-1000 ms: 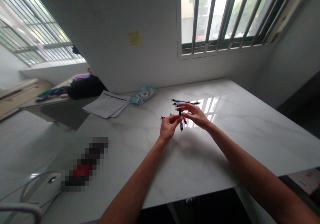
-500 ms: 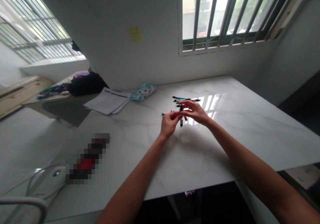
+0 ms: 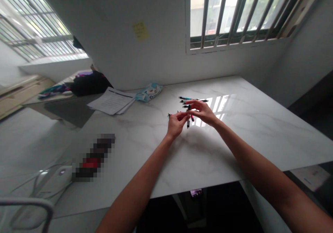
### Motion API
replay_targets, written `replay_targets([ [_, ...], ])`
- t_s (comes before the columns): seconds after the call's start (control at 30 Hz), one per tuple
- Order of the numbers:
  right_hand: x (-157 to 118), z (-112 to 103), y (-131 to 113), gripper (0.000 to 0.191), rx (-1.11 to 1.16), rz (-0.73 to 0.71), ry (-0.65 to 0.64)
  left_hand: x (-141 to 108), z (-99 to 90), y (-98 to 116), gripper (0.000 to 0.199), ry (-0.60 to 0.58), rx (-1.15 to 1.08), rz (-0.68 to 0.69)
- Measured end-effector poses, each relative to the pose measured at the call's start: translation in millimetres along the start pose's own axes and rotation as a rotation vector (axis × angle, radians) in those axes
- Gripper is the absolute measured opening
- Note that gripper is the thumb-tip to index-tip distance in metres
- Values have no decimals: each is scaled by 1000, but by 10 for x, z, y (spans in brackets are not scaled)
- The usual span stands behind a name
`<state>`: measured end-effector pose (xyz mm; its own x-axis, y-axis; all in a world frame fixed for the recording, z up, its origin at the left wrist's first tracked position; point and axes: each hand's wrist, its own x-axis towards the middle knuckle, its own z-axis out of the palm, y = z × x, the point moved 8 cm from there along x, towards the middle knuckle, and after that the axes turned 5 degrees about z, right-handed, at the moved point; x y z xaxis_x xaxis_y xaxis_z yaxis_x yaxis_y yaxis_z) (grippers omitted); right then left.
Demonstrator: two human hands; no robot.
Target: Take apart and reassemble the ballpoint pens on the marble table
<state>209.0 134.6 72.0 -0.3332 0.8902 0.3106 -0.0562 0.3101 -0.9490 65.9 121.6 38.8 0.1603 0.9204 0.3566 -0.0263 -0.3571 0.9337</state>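
My left hand [image 3: 176, 124] and my right hand [image 3: 204, 113] meet above the white marbled table [image 3: 197, 156]. Both are closed at the fingertips round a slim dark-and-light pen [image 3: 188, 124], whose lower end shows below the fingers. Much of it is hidden by the fingers. Just beyond the right hand lie several pens, among them a blue-and-black pen [image 3: 185, 98]. A small red piece [image 3: 192, 118] shows under the right fingers. Beside the left hand is the dark tip of another small thing [image 3: 169, 115], mostly covered.
Printed sheets [image 3: 111, 101] and a blue-white packet [image 3: 148, 92] lie against the wall. A blurred-out dark object [image 3: 93, 160] and a white device with cables [image 3: 56, 181] are at the left. A barred window [image 3: 234, 17] is above.
The view has tilted slightly down, so the scene sits a little higher. Both hands stay together at the pen, with barely any change of grip.
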Motion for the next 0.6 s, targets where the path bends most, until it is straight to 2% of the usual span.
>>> replay_targets([
  [0.1,0,20,4,58,4,6,-27,-6,7,6,28,-3,-13,-3],
  [0.23,11,-9,26,55,-18,11,30,-5,-4,3,31,11,-14,-20],
  [0.4,35,-84,59,58,139,37,78,-6,17,0,35,13,-40,-46],
  [0.6,24,-69,10,63,154,53,-23,-23,51,7,36,1,-40,-86],
])
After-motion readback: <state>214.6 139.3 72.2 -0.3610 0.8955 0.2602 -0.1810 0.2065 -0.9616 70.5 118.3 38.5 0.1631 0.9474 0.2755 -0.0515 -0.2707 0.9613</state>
